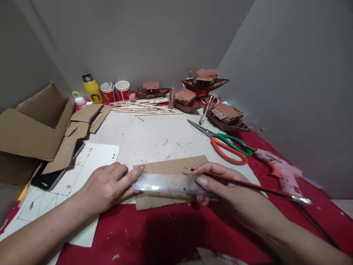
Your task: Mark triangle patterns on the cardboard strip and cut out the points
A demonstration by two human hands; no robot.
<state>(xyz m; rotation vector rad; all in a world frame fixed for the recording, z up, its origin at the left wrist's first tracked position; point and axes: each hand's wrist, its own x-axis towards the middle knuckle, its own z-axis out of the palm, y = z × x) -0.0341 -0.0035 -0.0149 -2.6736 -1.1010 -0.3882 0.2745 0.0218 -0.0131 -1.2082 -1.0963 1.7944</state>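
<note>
left hand [109, 184] is pinching one end of a clear ruler [165, 184] across the cardboard piece [171, 166] at the white sheet's [154, 136] near edge, right hand [230, 192] gripping the other end plus a red pencil [261, 187]

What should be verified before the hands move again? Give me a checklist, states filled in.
1. Ruler across the cardboard piece: ok.
2. Left hand at the ruler's left end: ok.
3. Pencil in the right hand: ok, held while the thumb is at the ruler's right end.
4. Pencil tip touching the cardboard: cannot tell.
5. Cardboard wholly on the white surface: not ok, its near left corner extends past the edge.
6. Scissors apart from the cardboard: ok.
</note>
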